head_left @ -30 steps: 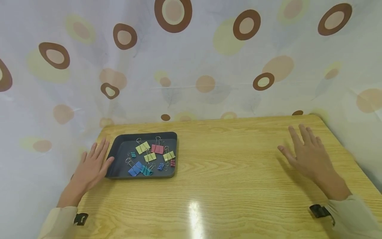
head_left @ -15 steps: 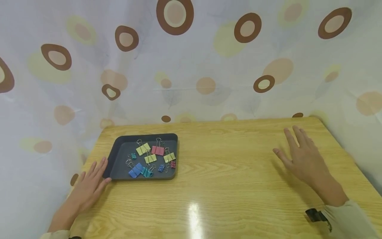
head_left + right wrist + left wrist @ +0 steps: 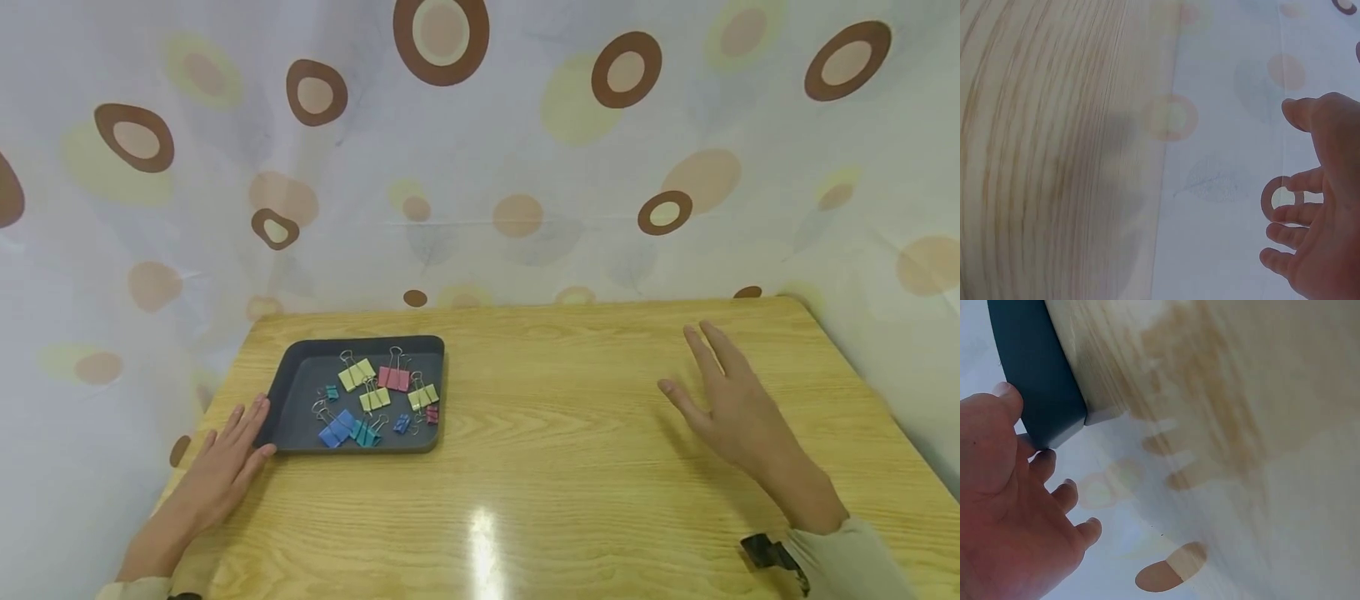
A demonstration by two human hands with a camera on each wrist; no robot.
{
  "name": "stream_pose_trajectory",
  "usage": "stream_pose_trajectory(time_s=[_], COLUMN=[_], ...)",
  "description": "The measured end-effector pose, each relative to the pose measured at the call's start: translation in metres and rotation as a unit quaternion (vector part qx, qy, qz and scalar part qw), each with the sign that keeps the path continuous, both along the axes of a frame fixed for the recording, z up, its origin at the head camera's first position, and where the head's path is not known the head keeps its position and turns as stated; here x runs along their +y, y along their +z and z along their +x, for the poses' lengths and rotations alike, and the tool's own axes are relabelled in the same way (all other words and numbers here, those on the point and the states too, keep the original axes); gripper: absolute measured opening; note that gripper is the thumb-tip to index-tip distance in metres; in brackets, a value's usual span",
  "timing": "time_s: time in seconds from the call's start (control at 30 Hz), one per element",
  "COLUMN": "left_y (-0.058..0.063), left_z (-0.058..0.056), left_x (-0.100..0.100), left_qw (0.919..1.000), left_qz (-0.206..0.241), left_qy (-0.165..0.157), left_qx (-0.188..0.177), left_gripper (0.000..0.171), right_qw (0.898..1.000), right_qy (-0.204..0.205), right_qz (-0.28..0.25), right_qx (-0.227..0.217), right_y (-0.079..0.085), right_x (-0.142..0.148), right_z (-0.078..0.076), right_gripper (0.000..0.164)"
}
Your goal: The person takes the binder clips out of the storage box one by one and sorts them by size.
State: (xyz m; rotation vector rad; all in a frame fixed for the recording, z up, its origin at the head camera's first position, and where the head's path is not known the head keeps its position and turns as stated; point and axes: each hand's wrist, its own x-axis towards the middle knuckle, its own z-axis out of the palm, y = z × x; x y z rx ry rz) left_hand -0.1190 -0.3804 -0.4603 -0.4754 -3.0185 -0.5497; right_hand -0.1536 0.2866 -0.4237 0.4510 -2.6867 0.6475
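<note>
A dark grey tray lies on the left part of the table, holding several binder clips. Among them are a yellow binder clip, a pink binder clip, a blue binder clip and a teal binder clip. My left hand is at the tray's front left corner, fingers extended. In the left wrist view, the thumb of that left hand meets the tray's side wall. My right hand hovers over the table's right side with fingers spread and nothing in it.
A wood-grain table spans the view, with a bright light reflection near its front. Behind it and along both sides hangs a pale curtain printed with brown and yellow ovals.
My left hand has come down and toward me, to the tray's front left corner. The right hand has drifted left over the table. The clips lie as before.
</note>
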Motion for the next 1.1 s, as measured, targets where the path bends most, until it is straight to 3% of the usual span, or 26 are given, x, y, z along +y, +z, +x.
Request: stream_pose_trajectory(time_s=[0.1,0.37,0.57,0.73,1.1], left_y=[0.000,0.003,0.005,0.003,0.004], left_z=[0.001,0.004,0.001,0.002,0.000], left_x=[0.002,-0.005,0.000,0.002,0.002], left_qw=[1.0000,0.9998,0.9993,0.9989,0.9974], left_qz=[-0.004,-0.015,-0.034,-0.044,-0.068], left_qy=[0.003,0.003,0.007,0.012,0.017], left_qx=[-0.002,-0.011,-0.011,-0.008,0.018], left_gripper=[0.068,0.068,0.071,0.070,0.070], right_qw=[1.000,0.994,0.991,0.988,0.979], right_qy=[0.013,0.061,0.078,0.090,0.128], right_qz=[-0.024,-0.092,-0.108,-0.121,-0.158], right_qx=[-0.005,-0.002,0.004,-0.019,-0.017], right_y=[0.002,0.012,0.014,0.011,0.005], right_x=[-0.008,-0.061,-0.094,-0.124,-0.197], right_z=[0.000,0.004,0.006,0.008,0.000], right_gripper=[0.081,0.079,0.079,0.080,0.076])
